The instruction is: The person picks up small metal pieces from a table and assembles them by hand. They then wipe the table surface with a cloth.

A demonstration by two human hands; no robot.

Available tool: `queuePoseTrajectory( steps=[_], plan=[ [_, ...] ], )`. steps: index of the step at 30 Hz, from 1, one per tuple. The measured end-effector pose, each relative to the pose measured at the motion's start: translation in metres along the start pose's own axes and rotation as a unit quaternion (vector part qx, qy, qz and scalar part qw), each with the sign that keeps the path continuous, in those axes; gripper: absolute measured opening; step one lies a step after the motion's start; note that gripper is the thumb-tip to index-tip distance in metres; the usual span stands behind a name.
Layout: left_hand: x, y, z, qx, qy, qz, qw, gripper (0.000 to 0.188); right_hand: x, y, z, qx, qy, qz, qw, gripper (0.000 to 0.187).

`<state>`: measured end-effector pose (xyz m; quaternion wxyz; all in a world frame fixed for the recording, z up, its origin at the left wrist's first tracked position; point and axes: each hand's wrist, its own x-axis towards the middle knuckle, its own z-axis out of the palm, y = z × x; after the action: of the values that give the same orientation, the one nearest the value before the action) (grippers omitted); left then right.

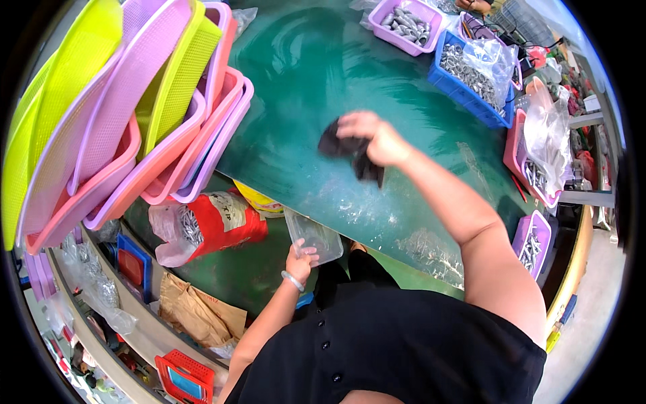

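Observation:
My right hand (371, 138) is closed on a crumpled black cloth (346, 147) over the green tabletop (296, 101); both are slightly blurred, and one end of the cloth hangs toward me. Damp-looking streaks and pale worn patches mark the table's surface. My left hand (301, 261) grips a clear plastic container (316, 236) by its side, close against the table's near edge. I cannot make out anything inside the container.
Stacked purple, pink and yellow-green plastic baskets (155, 101) lean at the left. Below them stands a red sack (229, 225) of metal parts. Along the right edge sit a blue crate (471, 81), a purple basket (407, 27) and a pink bin (531, 161) of metal parts.

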<state>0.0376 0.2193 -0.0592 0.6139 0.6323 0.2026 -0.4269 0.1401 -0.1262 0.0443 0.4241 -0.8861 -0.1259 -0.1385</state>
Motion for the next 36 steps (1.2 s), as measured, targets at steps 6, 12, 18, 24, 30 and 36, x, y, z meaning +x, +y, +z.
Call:
queuePoseTrajectory(
  steps=[6, 12, 18, 24, 30, 36],
  plan=[
    [-0.01, -0.001, 0.014, -0.002, 0.02, -0.016, 1.0, 0.06, 0.098, 0.14, -0.073, -0.148, 0.068, 0.117, 0.98, 0.057],
    [-0.015, -0.004, 0.021, -0.007, 0.033, -0.002, 0.999, 0.058, 0.069, 0.176, -0.015, -0.298, 0.037, 0.066, 0.952, 0.052],
    [-0.018, -0.01, 0.031, 0.002, 0.024, -0.007, 1.0, 0.06, -0.035, 0.059, 0.03, -0.118, -0.037, -0.074, 0.99, 0.05],
    [-0.028, -0.014, 0.03, 0.002, 0.029, -0.015, 0.999, 0.06, -0.032, 0.021, 0.013, -0.028, 0.016, -0.062, 0.998, 0.045],
    [-0.02, -0.014, 0.031, 0.016, 0.033, 0.004, 0.999, 0.062, 0.068, 0.113, 0.021, -0.263, 0.048, 0.066, 0.961, 0.043],
    [-0.022, -0.01, 0.037, 0.01, 0.027, -0.006, 1.0, 0.062, -0.044, 0.028, 0.053, -0.073, 0.011, -0.064, 0.995, 0.036]
  ],
)
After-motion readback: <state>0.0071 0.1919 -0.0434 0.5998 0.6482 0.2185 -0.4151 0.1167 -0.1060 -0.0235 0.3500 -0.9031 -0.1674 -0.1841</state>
